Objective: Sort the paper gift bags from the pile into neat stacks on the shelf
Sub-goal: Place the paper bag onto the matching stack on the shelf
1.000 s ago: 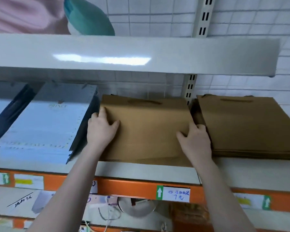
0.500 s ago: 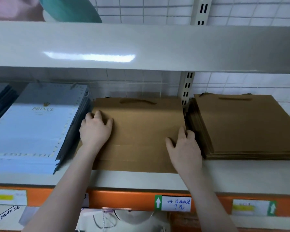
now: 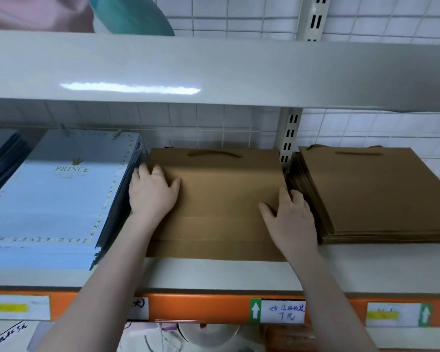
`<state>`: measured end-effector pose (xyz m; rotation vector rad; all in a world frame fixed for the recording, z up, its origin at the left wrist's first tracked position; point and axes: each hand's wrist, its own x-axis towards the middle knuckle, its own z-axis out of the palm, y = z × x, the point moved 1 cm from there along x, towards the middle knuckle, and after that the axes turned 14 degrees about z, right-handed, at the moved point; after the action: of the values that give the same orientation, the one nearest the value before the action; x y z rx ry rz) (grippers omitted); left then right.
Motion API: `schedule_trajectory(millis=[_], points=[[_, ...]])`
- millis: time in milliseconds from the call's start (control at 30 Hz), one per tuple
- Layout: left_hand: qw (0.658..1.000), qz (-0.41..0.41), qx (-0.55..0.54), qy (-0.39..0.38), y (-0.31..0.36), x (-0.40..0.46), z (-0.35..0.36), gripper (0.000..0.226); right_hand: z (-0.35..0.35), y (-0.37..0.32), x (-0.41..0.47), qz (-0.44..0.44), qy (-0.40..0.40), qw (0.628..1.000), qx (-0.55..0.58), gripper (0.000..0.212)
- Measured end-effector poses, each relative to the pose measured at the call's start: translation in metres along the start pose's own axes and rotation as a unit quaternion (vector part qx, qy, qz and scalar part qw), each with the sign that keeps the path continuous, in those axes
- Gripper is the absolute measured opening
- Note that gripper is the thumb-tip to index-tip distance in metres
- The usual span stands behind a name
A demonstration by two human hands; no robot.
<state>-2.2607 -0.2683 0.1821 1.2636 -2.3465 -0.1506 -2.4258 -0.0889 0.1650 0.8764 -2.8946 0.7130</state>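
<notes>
A flat brown paper gift bag (image 3: 221, 199) with a brown handle lies on the white shelf (image 3: 214, 273), between two stacks. My left hand (image 3: 153, 194) rests flat on its left edge, fingers fairly straight. My right hand (image 3: 288, 219) lies on its right edge, fingertips at the gap beside a stack of brown bags (image 3: 381, 196). A stack of light blue "PRINCE" bags (image 3: 56, 201) sits at the left.
A white upper shelf (image 3: 239, 69) overhangs the stacks. A wire grid and slotted upright (image 3: 290, 138) back the shelf. The orange front rail (image 3: 208, 308) carries price labels. Dark bags (image 3: 0, 161) sit at the far left; more goods lie below.
Both hands have slid the brown bag deeper onto the shelf, toward the back grid. My view has shifted slightly, and the hands stay on the bag's two edges.
</notes>
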Motion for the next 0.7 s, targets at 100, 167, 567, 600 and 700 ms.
schedule_trajectory(millis=[100,167,567,600,700], points=[[0.999,0.024,0.011,0.019,0.003,-0.008,-0.001,0.065,-0.001,0.001,-0.004,-0.009,0.020,1.000,-0.017,0.062],[0.999,0.036,0.007,0.028,0.005,-0.013,-0.001,0.064,-0.001,0.003,-0.008,-0.018,0.031,0.999,-0.022,0.060],[0.998,0.055,0.024,0.020,0.013,-0.047,-0.012,0.062,-0.009,0.017,-0.027,-0.059,0.034,0.997,-0.026,0.056],[0.998,0.054,0.033,0.023,0.015,-0.052,-0.015,0.061,-0.011,0.018,-0.029,-0.063,0.034,0.997,-0.024,0.055],[0.996,0.049,0.066,0.037,0.021,-0.072,-0.025,0.057,-0.016,0.018,-0.039,-0.088,0.031,0.995,-0.027,0.052]])
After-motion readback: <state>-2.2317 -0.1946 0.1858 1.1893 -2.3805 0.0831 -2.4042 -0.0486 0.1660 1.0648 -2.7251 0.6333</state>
